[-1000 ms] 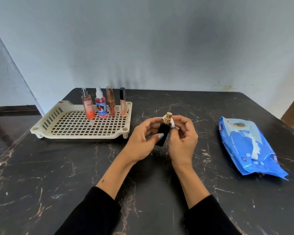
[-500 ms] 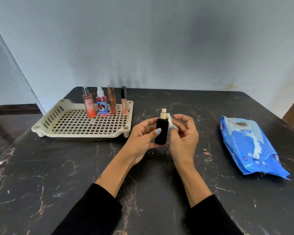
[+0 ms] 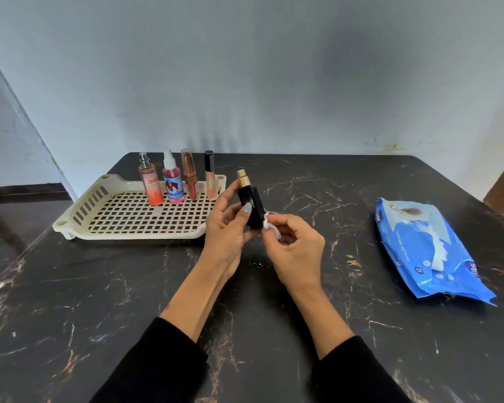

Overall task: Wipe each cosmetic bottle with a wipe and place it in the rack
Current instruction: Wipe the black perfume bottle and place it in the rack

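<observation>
my left hand (image 3: 230,228) clasps the black bottle (image 3: 249,206) upright at frame centre, exposing its side so my right hand (image 3: 294,251) rubs it with the pinched wipe (image 3: 269,226); rack (image 3: 79,212) waits left.

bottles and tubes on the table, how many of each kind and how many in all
Spray bottles in the rack: 2
Slim tubes in the rack: 2
Black perfume bottle held by the left hand: 1
Total: 5
</observation>
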